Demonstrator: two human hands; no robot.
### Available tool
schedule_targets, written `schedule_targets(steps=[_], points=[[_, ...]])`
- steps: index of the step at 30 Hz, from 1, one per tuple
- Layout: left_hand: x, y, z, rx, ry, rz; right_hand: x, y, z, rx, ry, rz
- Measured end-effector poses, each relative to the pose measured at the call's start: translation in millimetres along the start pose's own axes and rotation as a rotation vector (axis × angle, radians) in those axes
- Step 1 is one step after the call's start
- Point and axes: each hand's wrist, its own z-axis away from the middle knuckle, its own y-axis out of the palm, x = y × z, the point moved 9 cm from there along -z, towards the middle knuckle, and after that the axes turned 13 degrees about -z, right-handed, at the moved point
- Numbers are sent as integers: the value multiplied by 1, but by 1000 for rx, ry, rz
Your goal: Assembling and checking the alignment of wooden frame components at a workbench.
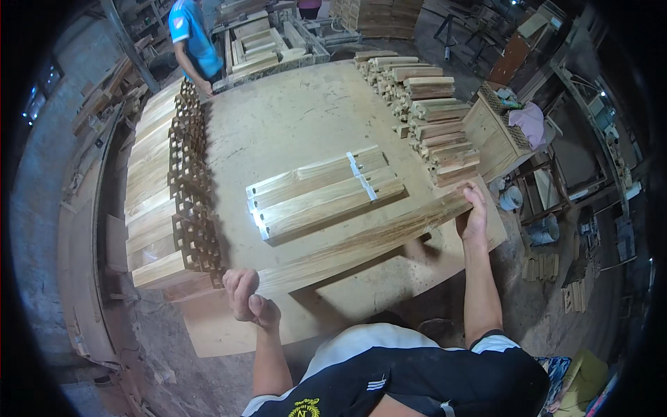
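I hold a long wooden plank (361,240) above the near edge of the plywood workbench (292,118). My left hand (246,299) grips its near left end. My right hand (474,212) clasps its far right end. Just beyond the plank lie three shorter boards (323,194) side by side on the bench, with metal strips across them and along their left ends.
A stack of planks with notched ends (167,194) lines the bench's left side. Short stacked blocks (427,111) fill the far right. A person in a blue shirt (191,38) stands at the far left corner. A wooden cabinet (497,132) and clutter stand to the right.
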Motion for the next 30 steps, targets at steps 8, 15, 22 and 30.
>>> schedule_targets(steps=[8, 15, 22, 30], points=[[-11, -3, -36, 166, -122, -115, 0, 3, -8, 127, -36, 51], [-103, 88, -89, 668, -32, -534, -6, -5, -4, 218, 65, 28], [-95, 138, -13, 1346, -27, -678, 6, -12, 33, 325, 214, 60], [-144, 102, 16, 1268, 109, -726, 29, -29, 52, 489, 78, 71]])
